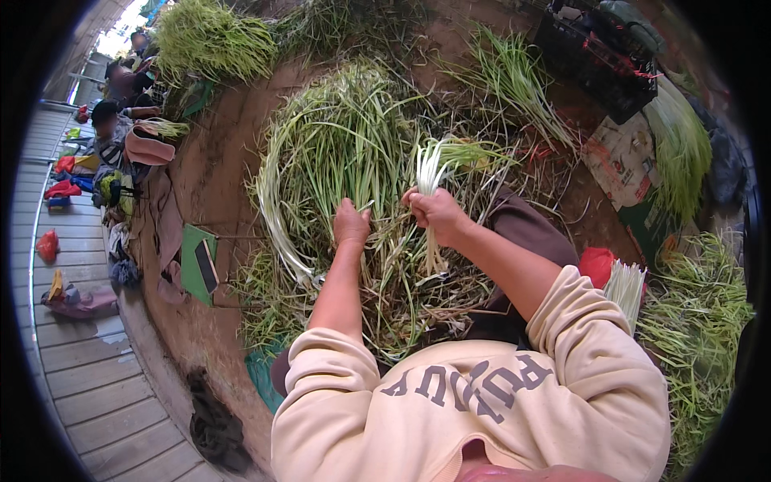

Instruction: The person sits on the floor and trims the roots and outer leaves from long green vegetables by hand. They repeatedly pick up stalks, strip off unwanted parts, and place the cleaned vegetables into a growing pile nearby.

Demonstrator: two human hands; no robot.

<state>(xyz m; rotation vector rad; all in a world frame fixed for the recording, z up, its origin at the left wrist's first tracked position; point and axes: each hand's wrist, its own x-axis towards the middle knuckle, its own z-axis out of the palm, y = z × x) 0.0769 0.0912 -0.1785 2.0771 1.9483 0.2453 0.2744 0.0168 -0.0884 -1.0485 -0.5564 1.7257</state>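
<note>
In my right hand (438, 212) is a bundle of chive-like stalks (429, 165), its pale white stems upright in the fist and its green leaves trailing to the right. Brownish ends hang out below the fingers. My left hand (351, 223) touches the near side of a large heap of long green leaves (355, 132). Its fingers are curled, with a small pale stem end by the thumb; whether they grip anything is hidden. Long white stems (274, 211) curve down the heap's left side. Loose trimmings and dry leaves (409, 301) lie between my knees.
A green board with a dark phone-like slab (208, 265) is left. Bundled white stems (625, 289) stand beside a red bag (596, 267). A black crate (596, 66) is back right. More leaves (692, 337) lie right. Several people sit far left, near a grass pile (211, 42).
</note>
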